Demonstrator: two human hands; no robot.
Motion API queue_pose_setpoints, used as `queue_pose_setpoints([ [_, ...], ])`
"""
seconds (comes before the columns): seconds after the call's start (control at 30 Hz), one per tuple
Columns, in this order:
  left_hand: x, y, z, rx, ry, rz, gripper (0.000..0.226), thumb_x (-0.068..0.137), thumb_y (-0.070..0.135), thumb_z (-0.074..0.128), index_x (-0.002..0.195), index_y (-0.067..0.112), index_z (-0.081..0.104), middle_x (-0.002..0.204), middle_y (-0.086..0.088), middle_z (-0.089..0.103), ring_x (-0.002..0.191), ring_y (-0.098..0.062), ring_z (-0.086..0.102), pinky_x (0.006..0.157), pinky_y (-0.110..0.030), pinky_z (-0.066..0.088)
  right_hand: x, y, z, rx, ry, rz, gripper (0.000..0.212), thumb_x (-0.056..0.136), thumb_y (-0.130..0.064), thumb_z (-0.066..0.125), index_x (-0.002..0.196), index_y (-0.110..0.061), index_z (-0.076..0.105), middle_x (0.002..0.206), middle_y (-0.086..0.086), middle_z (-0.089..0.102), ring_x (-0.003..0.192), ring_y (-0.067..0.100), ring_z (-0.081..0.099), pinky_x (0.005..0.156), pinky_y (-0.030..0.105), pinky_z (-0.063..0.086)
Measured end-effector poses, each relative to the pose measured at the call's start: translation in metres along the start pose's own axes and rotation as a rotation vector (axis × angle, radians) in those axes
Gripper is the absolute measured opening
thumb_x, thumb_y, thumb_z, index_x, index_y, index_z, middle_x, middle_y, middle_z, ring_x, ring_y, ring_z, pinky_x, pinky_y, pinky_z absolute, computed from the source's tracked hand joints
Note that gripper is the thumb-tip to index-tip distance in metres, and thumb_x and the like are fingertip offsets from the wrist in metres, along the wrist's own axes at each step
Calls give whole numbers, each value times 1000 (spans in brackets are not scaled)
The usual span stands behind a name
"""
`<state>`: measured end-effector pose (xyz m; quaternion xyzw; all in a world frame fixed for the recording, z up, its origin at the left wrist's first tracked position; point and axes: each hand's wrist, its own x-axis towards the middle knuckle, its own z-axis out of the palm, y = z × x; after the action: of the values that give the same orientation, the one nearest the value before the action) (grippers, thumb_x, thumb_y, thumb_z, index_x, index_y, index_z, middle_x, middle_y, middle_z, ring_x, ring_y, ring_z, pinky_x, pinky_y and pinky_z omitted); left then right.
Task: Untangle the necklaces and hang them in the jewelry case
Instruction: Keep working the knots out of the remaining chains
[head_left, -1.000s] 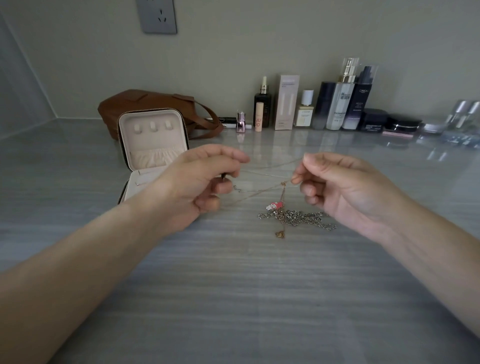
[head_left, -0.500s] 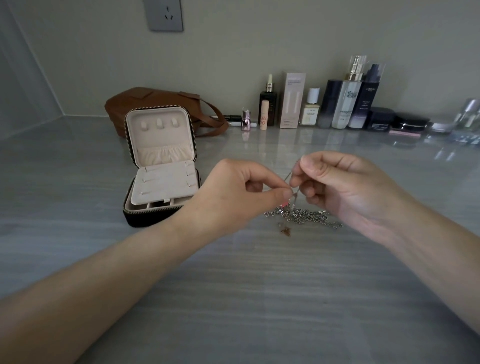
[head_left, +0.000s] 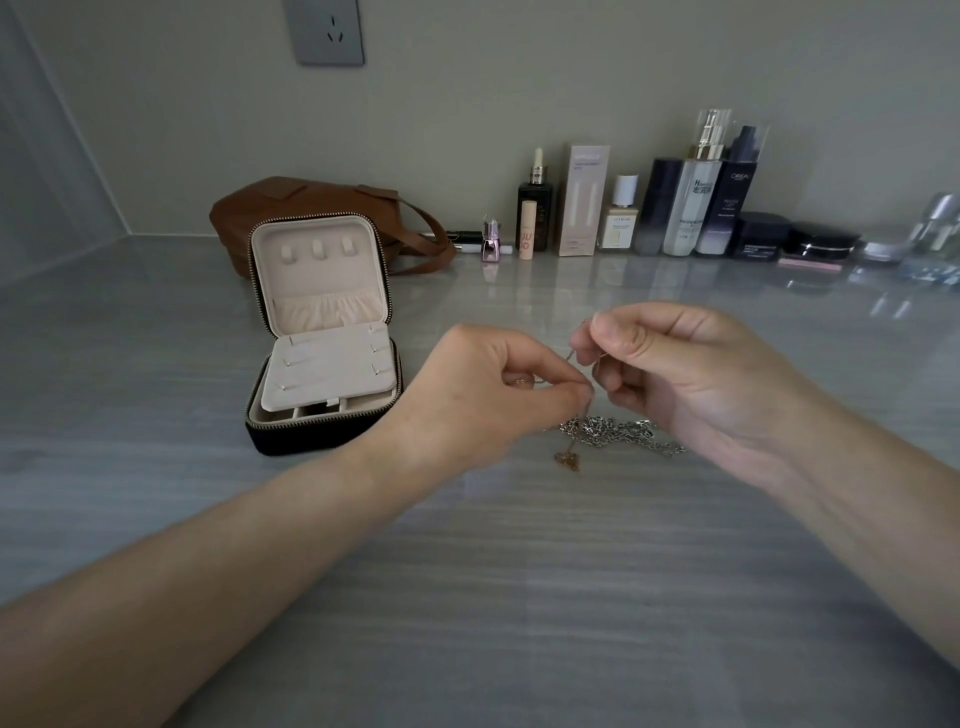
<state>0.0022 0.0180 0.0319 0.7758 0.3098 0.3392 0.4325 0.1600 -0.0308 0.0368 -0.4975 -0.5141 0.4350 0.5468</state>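
Has swung the left grip (head_left: 488, 395) across to the right, clean off the front of the jewelry case (head_left: 317, 439), baring its whole inside to view! Closes the wide gap of a second ago and tucks those pinching fingertips just under the fingertips of the right grip (head_left: 691, 384), touching or as good as. Does away with the long, near-level stretch of thin gold chain (head_left: 570, 357) between them; leaves only a short, steep run from pinch to pinch.
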Motion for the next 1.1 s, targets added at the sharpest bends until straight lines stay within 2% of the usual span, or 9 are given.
queue_pose_setpoints([
  [0.07,1,1,-1,-86,9,-66,10,79,15,72,70,19,70,35,14,39,33,-2,28,37,-10,23,0,3,1,-43,5,25,27,63,-39,67,75,-16,76,70,-3,68,61,8,55,58,20,40],
  [0.17,1,0,-4,-187,15,-152,11,79,19,71,69,20,68,36,12,36,35,-5,23,40,-15,18,-1,6,3,-87,-17,93,34,72,-38,56,86,-10,70,73,4,71,70,16,64,68,28,46],
  [0.27,2,-2,-8,-252,10,-203,10,79,21,70,69,18,68,43,6,37,37,-6,21,40,-16,16,-4,4,5,-73,-83,151,39,76,-43,51,85,-9,68,70,11,70,72,22,68,75,34,51],
  [0.33,2,-2,-10,-268,1,-221,10,79,20,70,69,18,68,51,1,39,39,-7,21,40,-15,16,-5,1,5,-45,-92,164,38,76,-43,52,82,-9,69,60,8,64,65,22,66,71,34,51],
  [0.43,3,-3,-12,-281,-13,-253,13,81,13,68,68,17,67,49,7,36,40,-7,20,40,-13,15,-6,-1,4,-37,-78,168,31,75,-37,59,81,-9,69,54,-1,51,52,15,53,62,32,47],
  [0.53,3,-6,-13,-277,-18,-271,17,81,9,67,67,17,68,50,5,34,40,-6,20,39,-12,16,-9,-4,6,-144,-86,139,7,83,-13,62,85,-10,68,56,-2,51,49,10,45,51,25,42],
  [0.67,2,-7,-14,-264,-23,-288,14,80,7,67,69,16,65,47,5,30,38,-7,20,38,-14,16,-9,-5,7,-233,-42,105,20,87,1,52,91,-12,67,59,1,61,48,9,50,46,20,43],
  [0.83,2,-10,-14,-232,-38,-305,19,78,14,70,60,19,67,48,3,28,40,-9,19,39,-13,17,-9,-2,5,-293,-55,94,15,86,-4,57,89,-16,66,59,-1,64,48,7,51,46,18,42],
  [1.1,0,-9,-15,-257,-79,-323,18,81,19,65,65,14,63,46,2,24,40,-10,17,38,-15,15,-9,2,3,-388,-115,90,14,68,-22,71,80,-19,66,63,3,61,51,8,52,51,22,41],
])
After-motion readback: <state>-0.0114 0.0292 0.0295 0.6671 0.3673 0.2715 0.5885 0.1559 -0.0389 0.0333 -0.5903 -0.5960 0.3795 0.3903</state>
